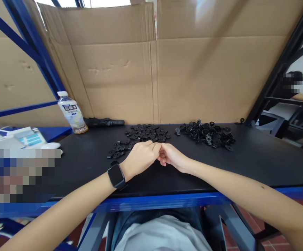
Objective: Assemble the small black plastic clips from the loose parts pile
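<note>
Left hand (143, 156) and right hand (174, 157), curled together, any hold indiscernible, are best steadied beside the left parts pile (149, 131).

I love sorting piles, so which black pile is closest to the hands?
The left pile, spread flatter just beyond the left hand; the right pile is heaped up, farther away.

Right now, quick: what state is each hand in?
Left hand: curled, fingertips hidden; whether it holds anything can't be told.
Right hand: fingers curled, meeting the left; any grip on a part can't be told.
</note>
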Demonstrator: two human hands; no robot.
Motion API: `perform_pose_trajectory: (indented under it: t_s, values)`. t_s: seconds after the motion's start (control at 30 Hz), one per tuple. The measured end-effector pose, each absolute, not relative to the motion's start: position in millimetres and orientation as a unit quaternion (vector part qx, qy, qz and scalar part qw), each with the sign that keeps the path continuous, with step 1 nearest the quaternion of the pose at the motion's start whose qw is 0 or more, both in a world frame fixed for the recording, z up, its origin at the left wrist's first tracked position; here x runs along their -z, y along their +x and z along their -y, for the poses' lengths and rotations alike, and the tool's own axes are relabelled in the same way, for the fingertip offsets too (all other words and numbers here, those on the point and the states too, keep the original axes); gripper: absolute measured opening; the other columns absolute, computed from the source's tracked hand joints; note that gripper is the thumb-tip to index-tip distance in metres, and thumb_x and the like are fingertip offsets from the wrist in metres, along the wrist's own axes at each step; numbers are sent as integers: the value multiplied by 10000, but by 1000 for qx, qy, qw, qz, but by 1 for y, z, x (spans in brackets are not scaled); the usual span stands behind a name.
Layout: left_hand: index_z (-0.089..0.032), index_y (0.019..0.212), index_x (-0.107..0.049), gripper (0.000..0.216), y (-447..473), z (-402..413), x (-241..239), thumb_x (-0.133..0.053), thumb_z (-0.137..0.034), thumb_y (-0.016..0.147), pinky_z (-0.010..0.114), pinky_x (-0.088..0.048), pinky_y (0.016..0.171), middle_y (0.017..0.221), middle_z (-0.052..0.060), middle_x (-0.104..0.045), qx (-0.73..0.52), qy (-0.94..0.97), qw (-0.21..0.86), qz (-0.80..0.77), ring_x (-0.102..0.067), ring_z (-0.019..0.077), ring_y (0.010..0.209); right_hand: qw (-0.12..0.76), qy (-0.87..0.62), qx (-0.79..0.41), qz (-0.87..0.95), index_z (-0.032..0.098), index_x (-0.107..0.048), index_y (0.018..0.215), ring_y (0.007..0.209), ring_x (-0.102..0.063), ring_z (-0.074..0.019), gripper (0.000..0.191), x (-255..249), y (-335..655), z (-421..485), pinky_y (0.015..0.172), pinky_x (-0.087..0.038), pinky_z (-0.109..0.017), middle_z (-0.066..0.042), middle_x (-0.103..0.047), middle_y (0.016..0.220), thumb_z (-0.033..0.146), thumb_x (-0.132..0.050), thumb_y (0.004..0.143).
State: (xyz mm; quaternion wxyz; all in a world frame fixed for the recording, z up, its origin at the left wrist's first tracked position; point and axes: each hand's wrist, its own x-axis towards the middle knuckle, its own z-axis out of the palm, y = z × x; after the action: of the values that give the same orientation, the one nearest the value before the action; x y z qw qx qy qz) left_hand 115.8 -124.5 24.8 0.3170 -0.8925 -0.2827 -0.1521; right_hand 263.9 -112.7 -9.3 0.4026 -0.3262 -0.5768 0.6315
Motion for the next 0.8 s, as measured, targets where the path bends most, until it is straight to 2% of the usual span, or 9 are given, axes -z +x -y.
perform_pose_trajectory:
  t_s: [0.23,0.37,0.5,0.6,0.7,0.8]
  values:
    - [-129,860,-573,164,117,122,-26,-409,-117,855,271,-429,535,714,58,-632,221,-875,319,290,-581,189,653,435,-290,-625,580,180,-399,551,388,-285,-78,157,8,261,115,416,-294,-229,40,-353,442,142,-352,696]
    - [-122,987,-574,203,115,118,-25,-411,-135,868,274,-459,592,793,63,-661,248,-871,293,305,-607,190,722,404,-255,-714,512,165,-478,624,423,-384,-95,254,4,264,112,451,-353,-251,-1,-480,555,283,-327,792]
    - [-163,1077,-554,246,114,107,-19,-391,-173,893,265,-481,755,968,41,-672,332,-856,176,355,-629,160,859,398,-252,-742,476,146,-515,672,424,-418,-87,260,1,265,110,467,-369,-246,1,-509,587,303,-391,838]
    - [-172,1148,-519,284,110,95,-17,-391,-230,901,278,-471,832,1107,47,-633,347,-847,94,392,-619,158,930,465,-299,-744,376,136,-532,743,400,-402,-73,202,-4,269,105,445,-354,-218,21,-495,547,235,-397,857]
    - [-169,1060,-577,269,101,84,-18,-390,-280,900,328,-462,846,1053,56,-650,307,-849,89,421,-607,196,944,564,-329,-714,254,144,-517,842,391,-387,-68,183,-11,281,96,420,-338,-193,15,-530,559,236,-363,881]
    - [-166,973,-612,274,93,78,-21,-383,-300,906,333,-450,849,981,55,-664,273,-868,84,407,-595,202,936,625,-342,-675,191,174,-456,878,394,-382,-70,136,-17,295,88,420,-358,-194,-22,-609,664,272,-362,886]
